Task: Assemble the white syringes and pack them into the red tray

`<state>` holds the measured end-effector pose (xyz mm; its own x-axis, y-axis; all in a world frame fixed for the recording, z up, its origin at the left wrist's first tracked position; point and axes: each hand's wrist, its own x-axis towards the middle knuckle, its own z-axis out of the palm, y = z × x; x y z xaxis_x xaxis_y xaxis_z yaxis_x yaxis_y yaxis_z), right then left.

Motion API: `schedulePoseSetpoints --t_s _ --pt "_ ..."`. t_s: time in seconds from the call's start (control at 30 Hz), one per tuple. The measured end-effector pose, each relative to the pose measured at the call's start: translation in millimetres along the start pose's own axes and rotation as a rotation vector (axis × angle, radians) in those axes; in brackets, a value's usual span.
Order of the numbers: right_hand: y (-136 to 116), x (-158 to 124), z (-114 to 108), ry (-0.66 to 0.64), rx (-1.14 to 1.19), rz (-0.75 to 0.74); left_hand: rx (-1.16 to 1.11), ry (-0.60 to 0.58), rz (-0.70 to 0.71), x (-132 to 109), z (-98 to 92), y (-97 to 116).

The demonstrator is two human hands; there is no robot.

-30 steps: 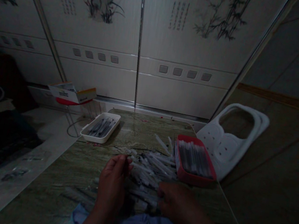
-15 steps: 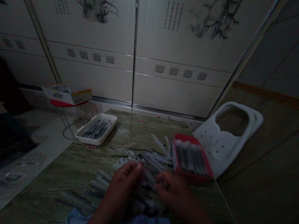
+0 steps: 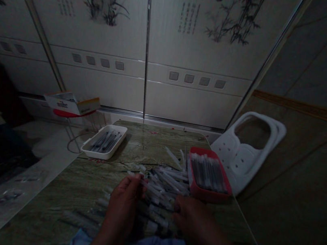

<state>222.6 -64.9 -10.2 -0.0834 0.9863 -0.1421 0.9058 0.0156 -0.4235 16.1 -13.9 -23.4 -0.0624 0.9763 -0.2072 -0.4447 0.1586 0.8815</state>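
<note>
Hands have separated since the prev. frame: L hand [image 3: 124, 196] shifted twd. the left edge of the table [image 3: 145, 140], R hand [image 3: 191, 216] slightly twd. the right edge. Head view: L fingers narrow, thumb to forefinger; cannot tell if a tube is gripped. R fingers curled; contents, if any, cannot be confirmed. Loose pen-like tubes [image 3: 170, 177] lie piled mid-table, btwn. & beyond hands. Red bin [image 3: 209, 195], packed w/ tubes, sits nr. right edge. White tray [image 3: 97, 155], also loaded, sits at left edge, nr. far left corner.
</note>
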Motion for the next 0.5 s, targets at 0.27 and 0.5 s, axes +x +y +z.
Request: schedulePoseSetpoints --t_s 0.27,0.5 --pt "-0.6 3.1 2.3 0.015 -0.018 -0.031 0.004 0.029 -0.003 -1.5 2.3 2.1" --pt "-1.1 5.0 3.3 0.052 -0.026 -0.065 -0.031 0.025 -0.003 -0.3 0.7 2.4"
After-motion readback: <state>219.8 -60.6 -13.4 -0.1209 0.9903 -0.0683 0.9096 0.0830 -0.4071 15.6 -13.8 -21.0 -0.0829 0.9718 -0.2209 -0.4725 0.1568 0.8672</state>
